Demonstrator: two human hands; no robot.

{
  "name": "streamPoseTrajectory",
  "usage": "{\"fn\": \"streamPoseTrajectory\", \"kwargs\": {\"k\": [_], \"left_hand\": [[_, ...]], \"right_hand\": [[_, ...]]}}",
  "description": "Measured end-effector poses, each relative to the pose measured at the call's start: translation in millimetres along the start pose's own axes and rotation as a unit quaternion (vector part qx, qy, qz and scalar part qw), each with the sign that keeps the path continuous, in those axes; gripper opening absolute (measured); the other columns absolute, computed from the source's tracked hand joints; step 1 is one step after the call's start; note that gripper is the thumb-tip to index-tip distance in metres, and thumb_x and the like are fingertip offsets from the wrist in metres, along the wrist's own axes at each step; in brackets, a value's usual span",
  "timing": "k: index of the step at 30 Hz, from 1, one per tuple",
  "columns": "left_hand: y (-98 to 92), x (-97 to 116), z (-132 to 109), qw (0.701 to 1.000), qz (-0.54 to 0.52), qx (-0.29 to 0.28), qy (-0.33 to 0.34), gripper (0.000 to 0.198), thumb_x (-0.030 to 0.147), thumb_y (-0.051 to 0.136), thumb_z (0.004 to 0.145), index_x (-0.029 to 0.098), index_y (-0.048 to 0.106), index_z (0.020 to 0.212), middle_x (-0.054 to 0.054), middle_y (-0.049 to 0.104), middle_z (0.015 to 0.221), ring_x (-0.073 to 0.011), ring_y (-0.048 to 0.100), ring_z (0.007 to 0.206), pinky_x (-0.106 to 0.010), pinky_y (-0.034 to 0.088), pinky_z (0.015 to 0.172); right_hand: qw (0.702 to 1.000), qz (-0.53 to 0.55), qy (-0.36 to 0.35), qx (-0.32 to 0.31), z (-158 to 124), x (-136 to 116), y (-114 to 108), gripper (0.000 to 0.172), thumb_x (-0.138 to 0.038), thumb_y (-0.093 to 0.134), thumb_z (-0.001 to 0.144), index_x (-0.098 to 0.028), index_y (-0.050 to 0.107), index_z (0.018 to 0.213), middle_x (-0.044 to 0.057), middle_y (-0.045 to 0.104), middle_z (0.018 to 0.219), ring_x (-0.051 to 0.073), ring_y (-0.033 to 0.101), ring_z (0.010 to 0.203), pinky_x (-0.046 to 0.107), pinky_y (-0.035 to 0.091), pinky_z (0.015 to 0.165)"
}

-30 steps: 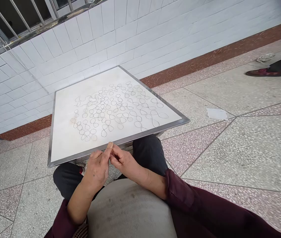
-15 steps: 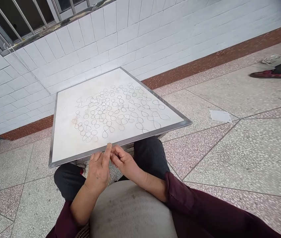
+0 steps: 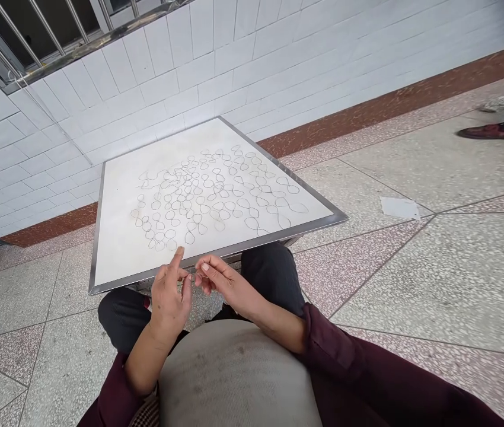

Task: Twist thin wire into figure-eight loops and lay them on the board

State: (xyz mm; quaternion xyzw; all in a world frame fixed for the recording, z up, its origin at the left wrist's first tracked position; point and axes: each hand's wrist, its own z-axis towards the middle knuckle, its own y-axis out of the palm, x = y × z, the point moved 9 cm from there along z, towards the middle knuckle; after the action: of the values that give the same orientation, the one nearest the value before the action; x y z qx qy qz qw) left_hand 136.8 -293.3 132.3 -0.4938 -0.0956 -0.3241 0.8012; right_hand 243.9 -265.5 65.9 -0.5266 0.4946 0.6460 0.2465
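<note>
My left hand (image 3: 169, 296) is at the near edge of a white-topped table (image 3: 123, 261), its index finger stretched out and a tan wrap at that fingertip. Its other fingers curl in toward the thumb. Close on its right, my right hand (image 3: 225, 287) is closed in a pinch, thumb against fingers. Between the two hands there may be something very thin, too small to make out. Spread over the tabletop lie several thin dark wire-like loops (image 3: 252, 222), many twisted into figure eights.
A grey metal rim (image 3: 278, 237) edges the table, and my knees are beneath its near side. Behind it stands a white tiled wall (image 3: 154, 71) with a barred window (image 3: 47, 29). White paper (image 3: 399, 207) lies on the floor; another person's shoe (image 3: 492, 131) shows at right.
My hands have drawn slightly apart at the fingertips. My left hand has moved a little left, its thumb now spread away from the index finger. The loops look unmoved.
</note>
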Motion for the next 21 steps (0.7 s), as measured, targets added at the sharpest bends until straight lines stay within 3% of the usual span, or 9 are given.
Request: {"fn": "streamPoseTrajectory", "kwargs": {"k": [4,9,17,21], "left_hand": [[-7.5,-7.7,0.3,0.999,0.000,0.024,-0.039,0.053,0.020,0.053,0.095,0.022,0.041,0.147,0.001,0.068,0.075,-0.0179,0.060,0.077,-0.036,0.052,0.079],[-12.3,-10.8,0.2,0.999,0.004,0.041,-0.034,0.053,0.019,0.054,0.094,0.023,0.043,0.145,0.000,0.069,0.079,-0.0174,0.060,0.079,-0.035,0.053,0.078],[-17.6,3.9,-2.2,0.995,0.000,0.070,0.071,0.060,0.010,0.057,0.091,0.026,0.041,0.147,-0.001,0.071,0.085,-0.0169,0.060,0.077,-0.035,0.053,0.078],[-17.2,14.3,-2.2,0.992,0.009,0.066,0.110,0.063,0.006,0.055,0.091,0.025,0.039,0.148,-0.003,0.071,0.087,-0.0172,0.061,0.075,-0.032,0.053,0.072]], "right_hand": [[0.995,0.069,0.070,-0.014,-1.0,13.9,1.4,0.037,-0.057,0.058,0.091,-0.021,0.057,0.097,0.000,0.062,0.079,0.011,0.051,0.064,0.026,0.040,0.061],[0.981,0.132,0.138,-0.030,-3.2,25.7,5.1,0.043,-0.061,0.062,0.087,-0.018,0.064,0.088,0.000,0.059,0.072,0.011,0.049,0.063,0.023,0.036,0.057],[0.955,0.220,0.179,-0.085,-5.3,26.8,16.2,0.032,-0.049,0.071,0.084,-0.017,0.070,0.084,-0.002,0.054,0.066,0.009,0.044,0.060,0.020,0.034,0.054],[0.947,0.259,0.162,-0.099,-4.7,25.8,20.2,0.029,-0.043,0.076,0.081,-0.015,0.067,0.078,-0.004,0.048,0.059,0.008,0.041,0.057,0.019,0.033,0.055]]}}
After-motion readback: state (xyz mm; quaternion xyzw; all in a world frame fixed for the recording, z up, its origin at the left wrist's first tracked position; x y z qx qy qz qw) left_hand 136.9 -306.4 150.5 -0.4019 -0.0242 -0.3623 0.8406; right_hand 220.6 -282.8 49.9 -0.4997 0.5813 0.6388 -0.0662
